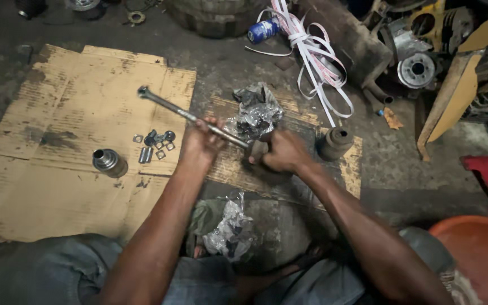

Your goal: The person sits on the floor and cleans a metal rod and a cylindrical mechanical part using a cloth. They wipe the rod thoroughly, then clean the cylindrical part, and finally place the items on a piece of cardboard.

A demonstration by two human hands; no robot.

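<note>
Observed at centre frame: the left hand [200, 144] is closed around the shaft of a long grey steel wrench bar [187, 115], which runs up-left to its ring end on the flattened brown cardboard sheet [57, 113]. The right hand [280, 151] has its fingers wrapped over a dark, greasy metal part [257, 150] where the bar's lower end meets it; the joint itself is hidden by the fingers.

Risks, as judged:
- Oily surfaces: the bar could slip off the part under load and drive the knuckles into the floor.
- The cluster of small silver nuts and bolts [156, 141], just left of the left hand, could be swept off by the forearm and lost.
- The short shiny steel cylinder [109, 162], lower left, lies on its side and could roll.
- Crumpled clear plastic wrapping [255, 113], touching the work area, could snag the bar.
</note>
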